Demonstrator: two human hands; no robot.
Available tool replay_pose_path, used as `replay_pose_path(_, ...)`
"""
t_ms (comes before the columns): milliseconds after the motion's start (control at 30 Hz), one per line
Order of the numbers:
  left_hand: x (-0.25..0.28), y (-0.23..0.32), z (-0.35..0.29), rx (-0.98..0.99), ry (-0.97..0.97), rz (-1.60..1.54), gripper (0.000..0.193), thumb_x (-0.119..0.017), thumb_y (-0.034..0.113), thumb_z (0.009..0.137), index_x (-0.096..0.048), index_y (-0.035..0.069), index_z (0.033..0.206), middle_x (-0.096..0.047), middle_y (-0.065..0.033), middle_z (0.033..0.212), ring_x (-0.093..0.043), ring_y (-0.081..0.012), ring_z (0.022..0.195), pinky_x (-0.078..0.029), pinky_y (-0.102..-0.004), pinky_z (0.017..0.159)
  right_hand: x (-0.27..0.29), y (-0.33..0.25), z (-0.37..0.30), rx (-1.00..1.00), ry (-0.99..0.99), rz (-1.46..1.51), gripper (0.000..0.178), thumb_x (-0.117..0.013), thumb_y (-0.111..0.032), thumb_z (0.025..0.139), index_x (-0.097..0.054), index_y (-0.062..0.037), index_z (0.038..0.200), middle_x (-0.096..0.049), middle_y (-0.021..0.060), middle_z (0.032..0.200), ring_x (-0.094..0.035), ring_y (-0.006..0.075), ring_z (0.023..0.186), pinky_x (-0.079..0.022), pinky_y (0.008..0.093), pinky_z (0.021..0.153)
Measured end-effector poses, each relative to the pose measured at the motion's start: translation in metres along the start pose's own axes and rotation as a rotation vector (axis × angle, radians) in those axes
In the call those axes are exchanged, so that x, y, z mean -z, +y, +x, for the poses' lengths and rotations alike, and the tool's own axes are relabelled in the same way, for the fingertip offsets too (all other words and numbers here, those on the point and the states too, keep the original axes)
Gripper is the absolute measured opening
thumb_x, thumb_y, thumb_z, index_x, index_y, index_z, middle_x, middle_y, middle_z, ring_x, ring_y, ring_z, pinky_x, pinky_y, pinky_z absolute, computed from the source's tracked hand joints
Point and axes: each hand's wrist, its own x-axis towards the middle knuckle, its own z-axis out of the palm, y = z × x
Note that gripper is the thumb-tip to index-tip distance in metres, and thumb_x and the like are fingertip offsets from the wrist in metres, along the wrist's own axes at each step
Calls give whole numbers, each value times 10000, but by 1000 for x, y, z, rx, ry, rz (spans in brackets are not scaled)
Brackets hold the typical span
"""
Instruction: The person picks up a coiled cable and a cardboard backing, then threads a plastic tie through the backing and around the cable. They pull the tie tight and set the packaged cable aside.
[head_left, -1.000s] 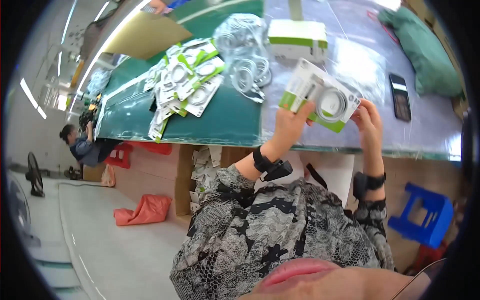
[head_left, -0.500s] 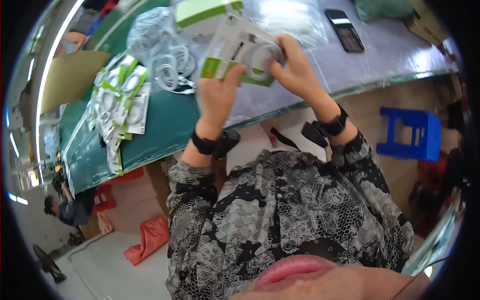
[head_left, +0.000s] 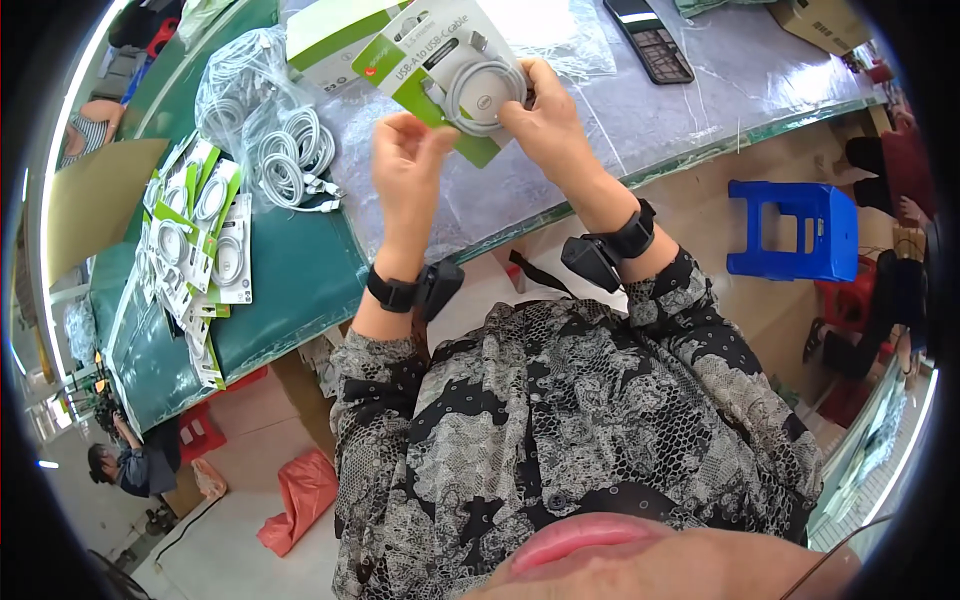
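My right hand (head_left: 545, 120) grips a carded cable pack (head_left: 484, 95) by its right side, thumb on the front and fingers behind. The pack is a white and green card with a coiled white cable on it, tilted above the table. At its lower left edge is my left hand (head_left: 410, 165), thumb and fingers apart; it is slightly blurred, and whether the thumb touches the card I cannot tell. Just left of that hand lie loose coiled white cables (head_left: 296, 160). Behind the pack stands a white and green box (head_left: 335, 45).
Several finished-looking cable packs (head_left: 200, 240) lie heaped on the green tabletop (head_left: 300, 270) at left. A clear bag of cables (head_left: 240, 90) sits behind the loose coils. A black phone (head_left: 650, 40) lies far right. Below the table edge stands a blue stool (head_left: 793, 232); people are farther off.
My left hand has come off the card and its fingers have spread. The pack, still in my right hand, has turned so its front shows more fully. The whole view has shifted slightly.
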Motion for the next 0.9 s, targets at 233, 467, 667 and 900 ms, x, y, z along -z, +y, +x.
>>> replay_pose_path(233, -36, 4, -12, 184, -65, -545, 331, -562, 93, 920, -467, 4, 1224, -570, -62, 1153, -550, -134, 1027, -450, -292, 893, -3, -2, -10, -38, -23, 12, 348, -596, -130, 825, -524, 4, 1138, -567, 75, 941, -528, 136, 822, -447, 259, 728)
replay_pose_path(467, -37, -1, -15, 211, -85, -592, 316, -554, 83, 923, -477, 17, 1223, -572, -59, 1158, -553, -140, 1035, -450, -297, 908, 8, 10, -6, 134, -12, -81, 392, -654, -216, 862, -523, 6, 1157, -584, 84, 991, -540, 140, 839, -458, 273, 753)
replay_pose_path(667, -34, -4, -9, 256, -116, -585, 330, -571, 73, 911, -478, 24, 1223, -574, -59, 1153, -557, -146, 1034, -457, -304, 904, 10, 15, -6, 123, -48, -91, 392, -674, -147, 836, -519, -13, 1170, -587, 88, 1026, -561, 157, 888, -466, 282, 789)
replay_pose_path(900, -31, 5, -11, 312, -114, -539, 348, -565, 23, 887, -471, 22, 1222, -575, -57, 1137, -556, -154, 1039, -460, -306, 901, 6, 9, -14, 194, -9, -120, 405, -680, -126, 820, -507, -12, 1168, -569, 86, 999, -562, 173, 921, -467, 296, 806)
